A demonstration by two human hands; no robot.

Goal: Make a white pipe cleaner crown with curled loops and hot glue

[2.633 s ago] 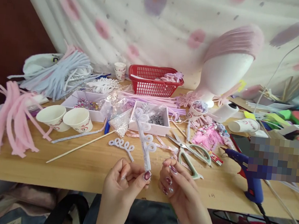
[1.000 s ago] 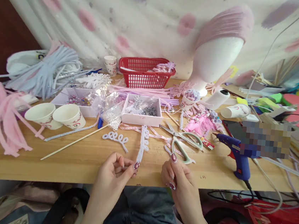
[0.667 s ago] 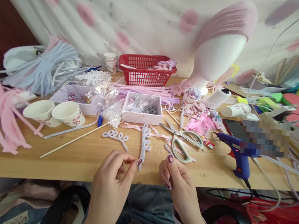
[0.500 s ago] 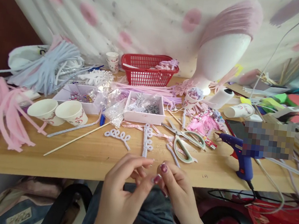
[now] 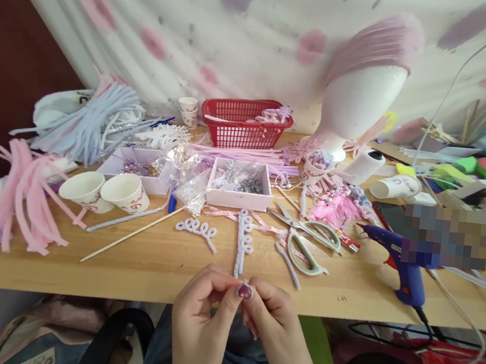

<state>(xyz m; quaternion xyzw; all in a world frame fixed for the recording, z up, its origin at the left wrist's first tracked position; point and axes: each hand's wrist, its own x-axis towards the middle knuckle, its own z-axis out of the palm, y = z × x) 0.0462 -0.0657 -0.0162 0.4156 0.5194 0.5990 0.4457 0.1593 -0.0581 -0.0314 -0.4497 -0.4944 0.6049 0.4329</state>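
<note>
My left hand and my right hand meet at the table's front edge, thumbs and fingertips pinched together. Whatever lies between the fingertips is too small to make out. Just beyond them a looped lilac pipe-cleaner strip lies on the wood, its lower end close to my fingers. To its left rests a curly lilac piece, and to its right a short lilac stem. Scissors with pale green handles lie open over a pink measuring tape.
A blue glue gun with cables sits at right. Behind are white trays, a red basket and a foam head. Paper cups, pink strips and a wooden stick are on the left.
My hands have come together, and their fingertips now touch where a gap was. The view has shifted slightly, so the table's things appear a little lower and further right.
</note>
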